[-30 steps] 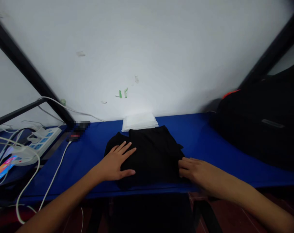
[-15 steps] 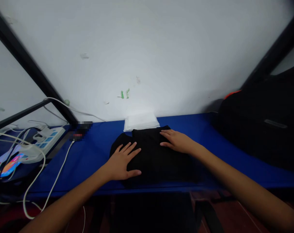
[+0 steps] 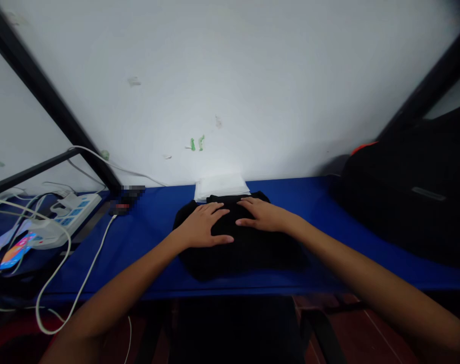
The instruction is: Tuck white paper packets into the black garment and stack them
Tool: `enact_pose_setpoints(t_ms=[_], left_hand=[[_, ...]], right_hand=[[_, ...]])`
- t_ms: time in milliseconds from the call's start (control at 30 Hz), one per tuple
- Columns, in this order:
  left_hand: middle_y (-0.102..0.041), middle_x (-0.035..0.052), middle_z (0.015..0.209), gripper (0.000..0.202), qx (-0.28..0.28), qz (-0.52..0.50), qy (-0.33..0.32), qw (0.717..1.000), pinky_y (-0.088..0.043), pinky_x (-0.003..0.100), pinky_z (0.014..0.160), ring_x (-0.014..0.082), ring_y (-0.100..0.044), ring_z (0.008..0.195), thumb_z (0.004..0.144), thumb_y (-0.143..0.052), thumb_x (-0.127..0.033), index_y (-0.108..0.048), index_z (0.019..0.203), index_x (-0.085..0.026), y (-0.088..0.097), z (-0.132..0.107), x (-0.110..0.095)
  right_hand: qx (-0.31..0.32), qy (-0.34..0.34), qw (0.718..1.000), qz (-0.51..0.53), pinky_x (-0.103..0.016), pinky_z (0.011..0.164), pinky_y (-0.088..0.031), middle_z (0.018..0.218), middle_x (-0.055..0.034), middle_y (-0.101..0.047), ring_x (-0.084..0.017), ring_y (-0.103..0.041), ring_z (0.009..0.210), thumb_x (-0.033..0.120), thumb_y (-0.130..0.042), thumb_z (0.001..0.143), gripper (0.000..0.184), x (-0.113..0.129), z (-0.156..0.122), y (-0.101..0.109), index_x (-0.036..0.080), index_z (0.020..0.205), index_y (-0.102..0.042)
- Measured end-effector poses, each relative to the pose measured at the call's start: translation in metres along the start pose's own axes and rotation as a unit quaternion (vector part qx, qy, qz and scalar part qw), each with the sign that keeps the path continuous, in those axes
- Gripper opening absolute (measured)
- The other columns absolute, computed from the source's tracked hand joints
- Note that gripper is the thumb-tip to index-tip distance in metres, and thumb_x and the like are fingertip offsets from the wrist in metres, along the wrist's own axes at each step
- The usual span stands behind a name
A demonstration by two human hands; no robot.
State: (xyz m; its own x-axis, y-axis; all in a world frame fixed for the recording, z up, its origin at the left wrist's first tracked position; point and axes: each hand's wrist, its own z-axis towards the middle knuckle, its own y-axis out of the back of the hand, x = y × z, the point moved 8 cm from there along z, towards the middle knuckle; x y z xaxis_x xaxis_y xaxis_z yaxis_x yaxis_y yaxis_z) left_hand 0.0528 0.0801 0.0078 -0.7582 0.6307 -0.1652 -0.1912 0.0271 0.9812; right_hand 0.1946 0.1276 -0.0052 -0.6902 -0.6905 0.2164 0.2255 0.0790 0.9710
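Note:
A folded black cloth, likely a garment [image 3: 245, 258], lies on the blue tabletop [image 3: 139, 247] in front of me. My left hand [image 3: 201, 226] rests palm down on its left part, fingers extended and thumb stretched to the right. On the upper right part of the cloth lies my right hand [image 3: 266, 215], its fingers extended toward the left. The fingertips of both hands are close together near the cloth's far edge, with a small gap between them. A stack of white paper sheets [image 3: 222, 185] sits just behind the cloth, against the wall.
At the left are a white power strip [image 3: 78, 210] with plugs and cables, a phone with a lit screen [image 3: 15, 253] and a blurred dark item [image 3: 126, 199]. A large black bag [image 3: 404, 202] fills the right side. A dark frame post [image 3: 51, 96] slants along the left.
My left hand has slid away from me and to the right over the cloth. My right hand has shifted slightly left. The cloth's near edge has moved a little.

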Motion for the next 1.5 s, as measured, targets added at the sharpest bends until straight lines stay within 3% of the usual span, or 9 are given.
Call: enact_pose_setpoints(t_ms=[167,267,467,700,867,1067,1500], left_hand=[[-0.021,0.0175,0.157,0.107,0.077,0.005,0.047,0.996,-0.012,0.059,0.115,0.0384,-0.017,0.145,0.069,-0.047,-0.087,-0.031,0.148,-0.016,-0.032,0.019,0.017],[-0.019,0.0161,0.158,0.107,0.071,0.007,0.055,0.996,-0.012,0.057,0.116,0.036,-0.014,0.146,0.072,-0.043,-0.086,-0.026,0.15,-0.016,-0.04,0.016,0.024],[-0.021,0.0114,0.158,0.093,0.05,-0.011,0.037,0.998,-0.014,0.052,0.116,0.0318,-0.016,0.146,0.08,-0.041,-0.081,-0.025,0.151,-0.023,-0.041,0.009,0.026],[-0.022,0.0126,0.158,0.097,0.05,-0.017,0.041,0.998,-0.015,0.053,0.116,0.033,-0.018,0.146,0.076,-0.045,-0.082,-0.026,0.15,-0.023,-0.039,0.011,0.025],[-0.021,0.013,0.158,0.099,0.057,-0.02,0.039,0.997,-0.015,0.054,0.116,0.0333,-0.017,0.146,0.075,-0.045,-0.084,-0.025,0.15,-0.023,-0.039,0.01,0.026],[-0.02,0.0118,0.159,0.096,0.065,-0.027,0.043,0.997,-0.013,0.054,0.117,0.0331,-0.015,0.146,0.077,-0.044,-0.082,-0.025,0.151,-0.022,-0.039,0.01,0.026],[-0.019,0.0102,0.159,0.091,0.083,-0.039,0.04,0.995,-0.013,0.053,0.117,0.032,-0.014,0.147,0.081,-0.041,-0.08,-0.024,0.151,-0.024,-0.036,0.006,0.022]], right_hand=[[0.102,-0.081,0.991,0.011,-0.067,0.105,-0.03,0.158,-0.0215,-0.017,-0.045,-0.016,0.143,0.076,-0.044,0.082,0.095,0.008,-0.003,-0.032,0.016,0.153,-0.022],[0.125,-0.099,0.987,-0.002,-0.074,0.106,-0.017,0.159,-0.02,-0.004,-0.046,-0.002,0.143,0.082,-0.042,0.076,0.107,0.003,-0.018,-0.047,0.016,0.154,-0.011],[0.007,-0.066,0.996,-0.053,-0.065,0.111,-0.013,0.157,-0.0218,-0.017,-0.039,-0.008,0.146,0.081,-0.034,0.081,0.098,-0.001,-0.038,-0.048,0.014,0.153,-0.02],[0.06,-0.074,0.995,-0.021,-0.071,0.107,-0.018,0.157,-0.0215,-0.017,-0.043,-0.012,0.144,0.082,-0.033,0.08,0.097,-0.003,-0.019,-0.044,0.02,0.153,-0.018],[0.021,-0.028,0.999,-0.014,-0.064,0.11,-0.019,0.158,-0.0205,-0.018,-0.039,-0.012,0.145,0.081,-0.034,0.081,0.094,-0.001,-0.003,-0.034,0.021,0.152,-0.023],[0.016,-0.009,1.0,-0.02,-0.061,0.113,-0.016,0.159,-0.0172,-0.016,-0.035,-0.011,0.146,0.075,-0.03,0.088,0.084,-0.003,-0.005,-0.042,0.023,0.153,-0.022],[0.062,-0.037,0.997,-0.001,-0.059,0.116,-0.011,0.159,-0.0141,-0.011,-0.033,-0.006,0.146,0.075,-0.028,0.088,0.085,-0.005,-0.009,-0.045,0.022,0.153,-0.019]])
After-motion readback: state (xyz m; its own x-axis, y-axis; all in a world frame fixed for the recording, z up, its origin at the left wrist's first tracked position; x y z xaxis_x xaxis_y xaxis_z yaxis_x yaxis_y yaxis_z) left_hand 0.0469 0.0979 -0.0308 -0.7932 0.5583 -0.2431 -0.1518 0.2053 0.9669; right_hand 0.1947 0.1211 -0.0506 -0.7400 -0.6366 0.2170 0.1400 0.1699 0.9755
